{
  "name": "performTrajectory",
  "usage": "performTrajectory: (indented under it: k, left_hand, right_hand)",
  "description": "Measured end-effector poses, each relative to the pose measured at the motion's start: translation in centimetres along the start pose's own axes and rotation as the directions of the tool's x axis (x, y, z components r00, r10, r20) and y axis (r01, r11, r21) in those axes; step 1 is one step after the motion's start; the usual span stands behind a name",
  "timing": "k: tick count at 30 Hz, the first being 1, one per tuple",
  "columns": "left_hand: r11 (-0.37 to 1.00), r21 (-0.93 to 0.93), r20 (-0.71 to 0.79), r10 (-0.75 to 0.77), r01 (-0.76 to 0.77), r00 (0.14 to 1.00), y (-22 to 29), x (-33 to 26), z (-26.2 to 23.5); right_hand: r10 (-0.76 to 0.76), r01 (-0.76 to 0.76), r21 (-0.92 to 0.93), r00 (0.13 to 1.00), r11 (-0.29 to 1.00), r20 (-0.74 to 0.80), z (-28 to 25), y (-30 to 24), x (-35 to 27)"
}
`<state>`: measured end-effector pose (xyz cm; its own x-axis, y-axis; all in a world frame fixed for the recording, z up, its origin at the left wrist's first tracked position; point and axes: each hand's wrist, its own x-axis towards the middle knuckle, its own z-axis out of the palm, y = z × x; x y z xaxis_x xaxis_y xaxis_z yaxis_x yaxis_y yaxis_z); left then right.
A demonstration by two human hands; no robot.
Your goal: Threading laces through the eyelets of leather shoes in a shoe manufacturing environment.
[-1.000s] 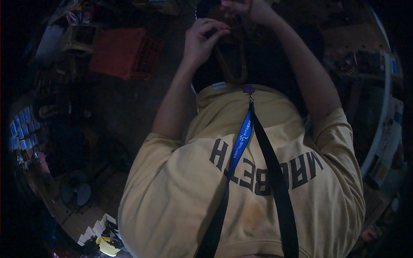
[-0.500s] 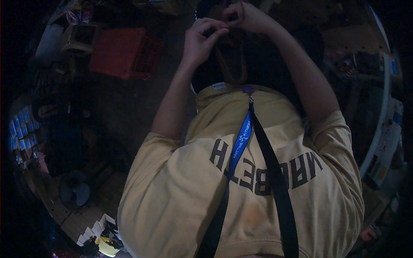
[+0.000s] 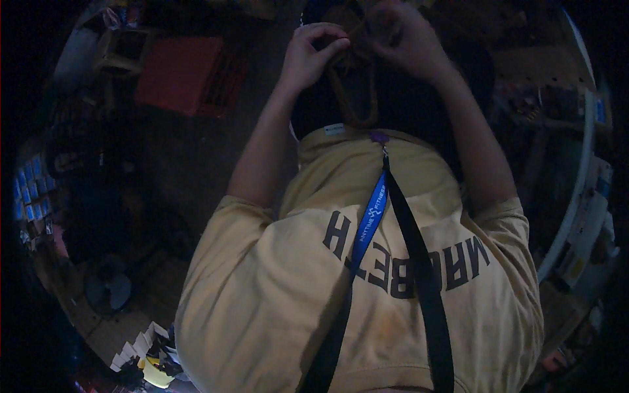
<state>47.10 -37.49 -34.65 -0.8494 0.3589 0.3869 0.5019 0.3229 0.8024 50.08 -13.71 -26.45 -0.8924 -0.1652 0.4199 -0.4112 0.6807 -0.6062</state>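
At the top of the head view, my left hand (image 3: 313, 56) pinches with thumb and forefinger at one end of a thin brown strand (image 3: 357, 28). The strand slants up and right toward my right hand (image 3: 413, 46), which is raised, bent at the fingers and smeared by motion; whether it grips the strand cannot be told. Just below both hands, over my dark lap, lies a brown strap-like loop (image 3: 358, 121) with a narrow rounded end toward my waist. Its far part is lost in the dark between the hands.
A red plastic crate (image 3: 180, 75) stands on the floor to the left, with a box-like frame (image 3: 122, 52) behind it. A fan (image 3: 108, 286) sits at lower left, near small blue-and-white boxes (image 3: 34, 188). Shelving (image 3: 580, 190) runs along the right. A lanyard (image 3: 373, 216) hangs down my shirt.
My right hand has moved right and away from the left, its fingers now blurred. The left hand stays nearly in place, still pinched. More of the brown strand shows between them.
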Motion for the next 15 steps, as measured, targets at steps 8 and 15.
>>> performTrajectory:
  k: [8, 15]
  left_hand:
    - [0.999, -0.017, -0.003, -0.041, 0.041, 0.999, 1.5, -0.2, -0.3]
    - [0.987, -0.14, -0.103, -0.088, 0.073, 0.991, 1.7, -0.7, 0.8]
  right_hand:
    - [-0.474, 0.563, -0.19, 0.801, 0.805, 0.364, 3.4, -1.2, -2.5]
    - [-0.308, 0.318, 0.047, 0.856, 0.947, 0.416, -1.1, -5.1, -4.0]
